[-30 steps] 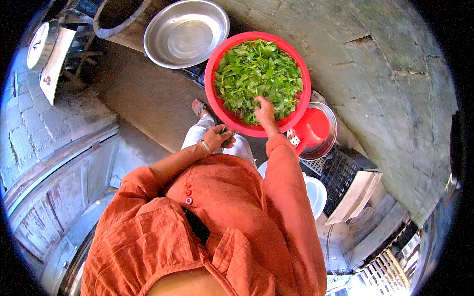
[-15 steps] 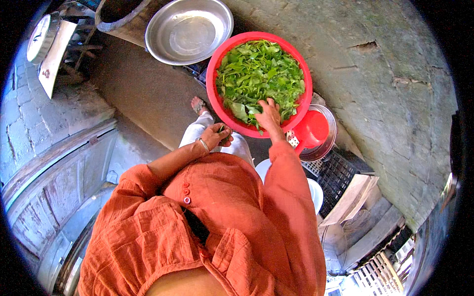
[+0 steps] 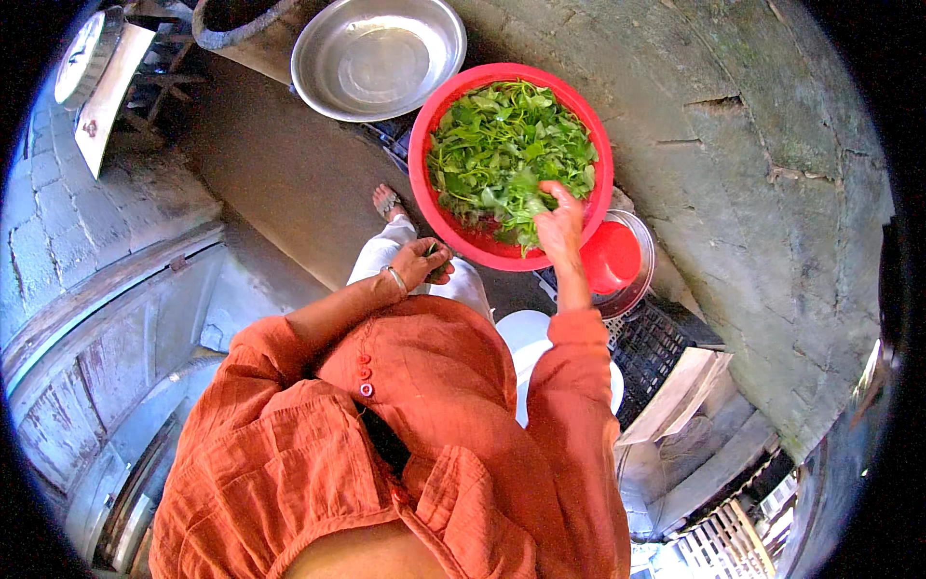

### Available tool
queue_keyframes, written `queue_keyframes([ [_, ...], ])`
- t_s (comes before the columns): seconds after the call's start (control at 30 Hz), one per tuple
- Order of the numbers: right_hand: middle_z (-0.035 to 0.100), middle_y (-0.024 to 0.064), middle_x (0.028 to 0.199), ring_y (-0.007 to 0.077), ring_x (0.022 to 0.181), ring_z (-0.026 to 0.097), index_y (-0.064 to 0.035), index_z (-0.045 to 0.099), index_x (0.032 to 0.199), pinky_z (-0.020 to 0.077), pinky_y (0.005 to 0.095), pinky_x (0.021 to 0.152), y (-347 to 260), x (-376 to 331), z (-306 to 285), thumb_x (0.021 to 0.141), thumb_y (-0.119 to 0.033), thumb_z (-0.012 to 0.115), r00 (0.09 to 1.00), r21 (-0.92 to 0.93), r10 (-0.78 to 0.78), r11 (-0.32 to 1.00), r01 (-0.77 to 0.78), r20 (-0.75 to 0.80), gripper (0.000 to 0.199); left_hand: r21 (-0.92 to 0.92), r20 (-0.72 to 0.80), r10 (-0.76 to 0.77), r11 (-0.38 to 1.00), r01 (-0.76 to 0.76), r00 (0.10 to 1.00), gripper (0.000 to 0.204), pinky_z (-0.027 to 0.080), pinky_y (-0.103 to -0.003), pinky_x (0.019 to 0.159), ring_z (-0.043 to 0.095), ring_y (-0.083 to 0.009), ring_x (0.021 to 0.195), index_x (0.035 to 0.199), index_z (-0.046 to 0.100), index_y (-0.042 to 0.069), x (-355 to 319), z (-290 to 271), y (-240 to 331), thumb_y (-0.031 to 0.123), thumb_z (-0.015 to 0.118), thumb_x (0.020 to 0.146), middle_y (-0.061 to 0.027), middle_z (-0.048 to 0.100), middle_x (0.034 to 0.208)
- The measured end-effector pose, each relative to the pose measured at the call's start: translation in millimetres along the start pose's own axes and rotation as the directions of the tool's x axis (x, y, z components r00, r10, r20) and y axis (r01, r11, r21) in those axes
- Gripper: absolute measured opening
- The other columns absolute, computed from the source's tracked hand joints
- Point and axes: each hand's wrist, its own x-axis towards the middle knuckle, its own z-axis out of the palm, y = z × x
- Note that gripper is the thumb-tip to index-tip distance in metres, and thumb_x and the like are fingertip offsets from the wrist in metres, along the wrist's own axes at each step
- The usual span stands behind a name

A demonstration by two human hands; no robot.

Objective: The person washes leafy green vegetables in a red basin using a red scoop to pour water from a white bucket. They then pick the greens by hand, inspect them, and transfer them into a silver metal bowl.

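Observation:
A wide red basin point(image 3: 416, 172) full of loose leafy greens point(image 3: 502, 140) stands in front of me. At its near right rim my right hand point(image 3: 561, 227) is closed on a bunch of the greens, its leaves smeared by motion. Red basin floor shows through at the near side, left of this hand. My left hand point(image 3: 421, 264), with a bangle on the wrist, rests by my knee, apart from the basin. Its fingers are curled round something small and dark that I cannot make out.
A shallow metal basin point(image 3: 381, 60) sits beyond the red one, left. A red scoop point(image 3: 610, 257) lies in a metal bowl point(image 3: 644, 253) at the right, near a black crate point(image 3: 648, 349). White containers point(image 3: 522, 331) are below my right forearm. A stone wall point(image 3: 762, 222) rises at the right.
My right hand has shifted right and lifted a bunch of greens, baring some red at the basin's near side. My left hand stays by my knee.

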Motion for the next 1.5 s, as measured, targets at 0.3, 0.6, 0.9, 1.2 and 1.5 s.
queue_keyframes([
  [0.3,0.061,0.0164,0.084,0.0309,0.081,0.058,-0.0028,0.059,0.089,0.0434,0.0375,0.074,-38.0,-8.2,-15.7,0.071,-0.011,0.056,0.999,-0.221,-0.025,0.975,0.030,0.024,0.020,0.016,0.020,0.006,1.000,-0.006,1.000,0.016,0.052,-0.029,0.067,0.058,-0.0138,0.071,0.089,0.051,0.006,1.1,6.6,5.3,0.022,0.048,0.090,-0.0045,0.058,0.080],
  [0.6,0.050,0.0159,0.115,0.0355,0.108,0.043,-0.0073,0.060,0.101,0.0388,0.0495,0.086,58.1,12.5,83.4,0.069,-0.023,0.062,0.960,-0.788,0.229,0.616,-0.014,0.161,0.036,-0.005,-0.045,-0.016,1.000,0.016,0.999,0.015,0.053,-0.027,0.060,0.058,-0.0132,0.065,0.089,0.052,0.004,-3.3,3.2,8.2,0.019,0.051,0.088,-0.0055,0.059,0.077],
  [0.9,0.061,0.0176,0.084,0.0341,0.079,0.059,-0.0059,0.060,0.092,0.0454,0.0387,0.068,11.1,11.2,24.1,0.065,-0.013,0.067,0.995,-0.228,-0.089,0.971,0.075,-0.052,0.028,-0.008,0.001,0.003,1.000,-0.003,1.000,0.018,0.053,-0.029,0.065,0.058,-0.0139,0.068,0.091,0.052,0.004,3.3,-2.8,0.4,0.022,0.050,0.089,-0.0053,0.059,0.079],
  [1.2,0.061,0.0185,0.081,0.0365,0.080,0.058,-0.0073,0.057,0.098,0.0447,0.0427,0.069,-28.9,-14.5,-4.9,0.072,-0.013,0.059,0.991,-0.333,-0.136,0.935,0.123,-0.016,0.026,0.039,-0.002,0.012,0.999,-0.012,1.000,0.019,0.052,-0.029,0.064,0.058,-0.0140,0.067,0.089,0.053,0.005,-1.1,6.0,7.5,0.024,0.050,0.089,-0.0044,0.059,0.078],
  [1.5,0.053,0.0124,0.111,0.0354,0.106,0.045,-0.0133,0.058,0.104,0.0399,0.0491,0.084,82.9,13.7,85.7,0.066,-0.023,0.066,0.945,-0.766,0.216,0.641,0.052,0.245,0.039,0.014,-0.049,-0.026,1.000,0.026,0.998,0.017,0.052,-0.030,0.067,0.058,-0.0144,0.069,0.091,0.053,0.005,-6.3,-2.1,8.5,0.021,0.050,0.089,-0.0055,0.059,0.079],
])
